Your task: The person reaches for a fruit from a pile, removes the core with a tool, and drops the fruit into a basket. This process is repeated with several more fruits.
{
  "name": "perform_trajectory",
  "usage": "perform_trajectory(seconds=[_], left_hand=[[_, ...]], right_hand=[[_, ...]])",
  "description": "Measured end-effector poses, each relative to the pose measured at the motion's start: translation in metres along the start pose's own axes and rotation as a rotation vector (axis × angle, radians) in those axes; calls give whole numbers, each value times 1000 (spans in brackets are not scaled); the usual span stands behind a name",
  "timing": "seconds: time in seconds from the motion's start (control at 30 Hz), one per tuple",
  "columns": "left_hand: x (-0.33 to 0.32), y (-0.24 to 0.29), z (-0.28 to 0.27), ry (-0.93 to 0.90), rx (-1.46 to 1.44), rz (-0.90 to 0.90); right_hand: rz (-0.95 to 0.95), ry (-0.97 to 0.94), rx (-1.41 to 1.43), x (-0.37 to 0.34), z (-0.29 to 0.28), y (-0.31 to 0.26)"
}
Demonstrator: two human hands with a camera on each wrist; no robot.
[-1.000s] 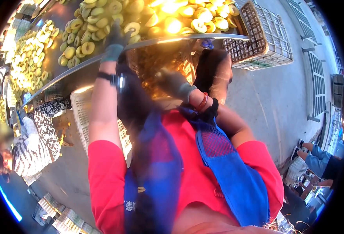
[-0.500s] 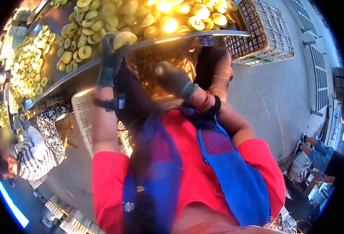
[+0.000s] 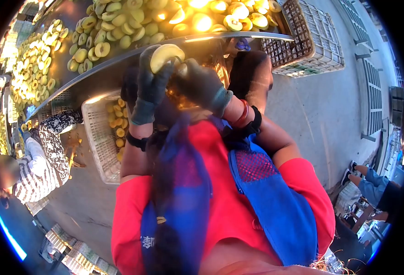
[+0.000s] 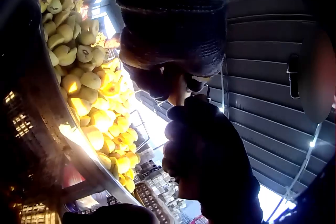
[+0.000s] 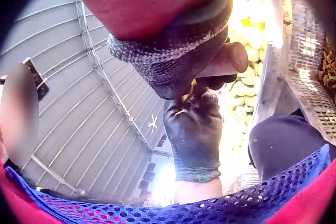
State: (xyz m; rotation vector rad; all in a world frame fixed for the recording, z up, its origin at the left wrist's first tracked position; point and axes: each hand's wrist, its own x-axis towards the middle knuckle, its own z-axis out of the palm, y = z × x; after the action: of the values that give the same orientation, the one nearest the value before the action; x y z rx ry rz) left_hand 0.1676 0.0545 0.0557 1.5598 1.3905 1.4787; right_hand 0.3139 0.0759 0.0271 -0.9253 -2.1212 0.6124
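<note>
Both hands wear dark gloves and meet just below the edge of a metal table (image 3: 60, 100). My left hand (image 3: 152, 85) holds a pale yellow peach half (image 3: 166, 56) between fingers and thumb. Close against it on the right, my right hand (image 3: 203, 88) grips a tool by its round wooden handle (image 5: 228, 61). The handle's blunt end sticks out of the fist in the right wrist view. The tool's working end is mostly hidden between the hands. Heaped on the table are many peach halves (image 3: 119, 20), several with hollow centres showing.
A white crate (image 3: 96, 151) with peach halves (image 3: 118, 121) stands at the left, beside the legs. Another crate (image 3: 321, 41) stands right of the table. Below the hands sits a container, brightly lit. A person in a striped top (image 3: 39, 169) sits at the far left.
My left hand reached to the heap, picked up a peach half and brought it back toward my body, beside the right hand. The right hand stayed near its place, gripping the tool.
</note>
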Motion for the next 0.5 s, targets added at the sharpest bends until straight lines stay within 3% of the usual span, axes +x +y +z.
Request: perform_trajectory(seconds=[0.1,0.4,0.5], left_hand=[[0,7,5,19,9,204],[-2,-1,19,182,205,252],[-3,3,20,173,138,223]], right_hand=[[70,-15,16,-2,-1,-1],[86,-50,135,-1,6,3],[75,-75,194,-2,8,7]])
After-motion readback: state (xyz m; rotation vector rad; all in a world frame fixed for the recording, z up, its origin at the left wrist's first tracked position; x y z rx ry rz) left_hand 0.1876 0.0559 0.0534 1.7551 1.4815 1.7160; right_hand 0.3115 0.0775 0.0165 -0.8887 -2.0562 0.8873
